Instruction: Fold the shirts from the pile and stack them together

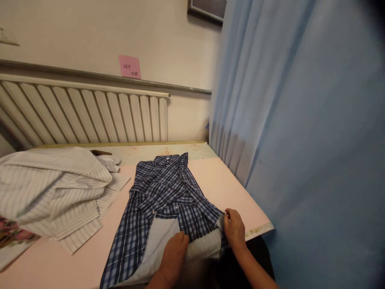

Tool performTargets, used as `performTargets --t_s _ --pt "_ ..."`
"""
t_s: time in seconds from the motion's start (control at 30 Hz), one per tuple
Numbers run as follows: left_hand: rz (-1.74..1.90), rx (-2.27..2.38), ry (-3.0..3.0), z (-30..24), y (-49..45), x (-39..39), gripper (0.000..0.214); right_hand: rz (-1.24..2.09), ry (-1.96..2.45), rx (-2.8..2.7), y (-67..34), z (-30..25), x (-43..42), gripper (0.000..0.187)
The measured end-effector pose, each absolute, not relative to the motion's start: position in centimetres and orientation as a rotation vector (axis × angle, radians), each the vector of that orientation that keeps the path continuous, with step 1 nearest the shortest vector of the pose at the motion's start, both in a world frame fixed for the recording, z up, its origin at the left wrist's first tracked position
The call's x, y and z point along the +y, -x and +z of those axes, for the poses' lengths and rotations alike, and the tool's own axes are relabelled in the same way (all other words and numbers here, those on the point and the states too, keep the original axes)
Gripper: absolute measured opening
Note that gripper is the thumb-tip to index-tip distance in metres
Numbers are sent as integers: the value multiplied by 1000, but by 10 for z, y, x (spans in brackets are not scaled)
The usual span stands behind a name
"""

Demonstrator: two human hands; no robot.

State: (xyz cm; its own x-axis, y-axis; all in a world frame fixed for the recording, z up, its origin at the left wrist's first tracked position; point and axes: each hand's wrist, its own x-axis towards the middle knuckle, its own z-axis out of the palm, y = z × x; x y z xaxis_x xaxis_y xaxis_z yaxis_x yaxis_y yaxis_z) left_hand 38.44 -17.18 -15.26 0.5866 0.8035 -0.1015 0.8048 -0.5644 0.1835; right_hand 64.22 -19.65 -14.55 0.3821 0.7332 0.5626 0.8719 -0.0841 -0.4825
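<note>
A blue plaid shirt (162, 184) lies lengthwise on the pink-covered table, collar at the far end and sleeves crossed over its front. Its lower front is parted, and pale lining or inner fabric shows there. My left hand (176, 251) is closed on the shirt's near hem, left of the middle. At the right corner of the hem, my right hand (234, 228) pinches the plaid edge, with the cloth turned up between the two hands. Part of the hem drops below the table's front edge into shadow.
A striped white garment (60, 188) lies heaped on the left of the table (207, 172). A blue curtain (288, 160) hangs along the right side. Behind the table are a radiator (99, 114) and a wall with a pink note (129, 66).
</note>
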Motion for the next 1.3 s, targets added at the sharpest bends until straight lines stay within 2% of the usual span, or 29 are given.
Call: performTargets --t_s 0.17,0.27,0.47,0.7,1.07,1.2,1.3 --pt "33 1344 -2643 -161 -384 -172 28 -97 1541 -1875 -592 -146 -218 21" --pt "89 1331 -2681 -165 -383 -172 27 -34 1514 -2068 -573 -153 -223 22" --pt "147 1361 -2701 -169 -384 -173 25 -218 1599 -2137 -571 -179 -207 12" --pt "178 1375 -2717 -173 -382 -174 24 -377 1637 -2199 -573 -185 -194 16" --pt "248 1327 -2639 -163 -379 -180 17 -198 1808 -2343 -578 -149 -206 16" --pt "480 1484 -2484 -140 -362 -172 18 -143 1788 -2288 -564 -140 -197 15" --pt "571 1705 -2365 -126 -343 -155 22 -57 1615 -2255 -547 -141 -187 18"
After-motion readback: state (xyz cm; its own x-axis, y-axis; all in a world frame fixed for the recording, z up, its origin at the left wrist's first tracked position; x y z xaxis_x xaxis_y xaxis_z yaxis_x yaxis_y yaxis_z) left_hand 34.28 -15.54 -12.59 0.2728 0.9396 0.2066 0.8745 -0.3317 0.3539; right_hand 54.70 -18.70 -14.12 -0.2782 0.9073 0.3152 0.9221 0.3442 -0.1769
